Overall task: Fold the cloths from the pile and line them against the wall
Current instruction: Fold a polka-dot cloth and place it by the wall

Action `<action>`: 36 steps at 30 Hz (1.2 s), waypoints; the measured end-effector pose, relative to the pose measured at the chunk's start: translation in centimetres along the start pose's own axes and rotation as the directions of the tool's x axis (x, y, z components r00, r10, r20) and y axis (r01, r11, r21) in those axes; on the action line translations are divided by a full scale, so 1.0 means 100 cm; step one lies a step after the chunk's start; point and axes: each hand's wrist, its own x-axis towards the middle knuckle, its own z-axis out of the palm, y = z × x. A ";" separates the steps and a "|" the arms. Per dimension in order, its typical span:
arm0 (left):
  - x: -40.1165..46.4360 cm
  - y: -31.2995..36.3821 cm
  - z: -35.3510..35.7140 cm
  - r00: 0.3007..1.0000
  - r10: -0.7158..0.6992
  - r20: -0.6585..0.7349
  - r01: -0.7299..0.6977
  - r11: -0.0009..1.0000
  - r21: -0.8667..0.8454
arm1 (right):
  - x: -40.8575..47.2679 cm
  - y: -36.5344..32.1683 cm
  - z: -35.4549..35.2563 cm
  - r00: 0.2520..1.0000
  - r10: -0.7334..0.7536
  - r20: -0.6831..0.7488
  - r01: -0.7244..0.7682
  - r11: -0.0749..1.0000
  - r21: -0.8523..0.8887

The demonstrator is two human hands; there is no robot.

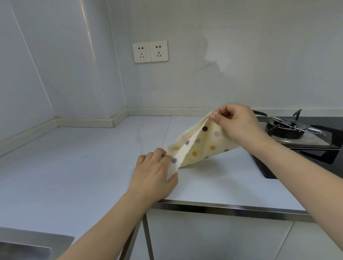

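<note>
Cloth [201, 146], cream with coloured dots, hangs doubled over the countertop [80, 162] beside the hob [295, 131]. The right hand [237, 120] pinches its raised corners; the left hand [154, 173] pinches the lower ones. It looks light, limp, unbreakable; corners give the surest hold.

— How many cloths? 
— One cloth [201, 146]. 
— Hands? 
— Two: left hand [154, 174], right hand [237, 120]. 
— Anything else? 
— Two sockets [150, 51], one burner [289, 127], one sink [25, 249].
</note>
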 end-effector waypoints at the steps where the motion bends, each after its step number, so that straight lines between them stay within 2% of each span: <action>1: 0.001 -0.001 -0.001 1.000 -0.005 -0.015 0.005 1.000 -0.017 | 0.003 -0.006 -0.001 1.000 -0.025 -0.016 0.025 1.000 -0.019; 6: 0.007 -0.012 -0.026 0.993 -0.083 -0.083 0.060 0.966 -0.253 | 0.009 -0.023 -0.005 0.987 -0.135 -0.086 0.134 0.991 -0.024; 8: 0.010 -0.018 -0.035 0.989 -0.129 -0.071 0.104 0.953 -0.286 | 0.008 -0.023 -0.007 0.988 -0.138 -0.074 0.138 0.990 -0.015; 14: 0.021 -0.029 -0.063 0.979 -0.192 0.075 0.206 0.881 -0.427 | 0.002 -0.010 -0.015 0.994 -0.102 -0.043 0.100 0.994 -0.035; 18: 0.027 -0.035 -0.079 0.952 -0.306 0.001 0.279 0.869 -0.407 | -0.004 -0.004 -0.021 0.996 -0.060 0.072 0.053 0.993 0.102; 21: 0.028 -0.036 -0.085 0.941 -0.339 -0.020 0.298 0.853 -0.430 | -0.010 -0.004 -0.021 0.991 -0.049 0.124 0.026 0.983 0.182; 29: 0.028 -0.034 -0.086 0.956 -0.290 -0.031 0.243 0.849 -0.468 | -0.017 -0.005 -0.020 0.997 -0.027 0.075 0.001 0.947 0.322; 34: 0.027 -0.033 -0.082 0.960 -0.267 -0.080 0.206 0.873 -0.442 | -0.020 -0.004 -0.020 0.997 -0.060 0.039 0.047 0.962 0.271; 36: 0.024 -0.030 -0.082 0.971 -0.232 -0.056 0.189 0.891 -0.413 | -0.020 -0.006 -0.019 0.998 -0.057 0.008 0.053 0.965 0.259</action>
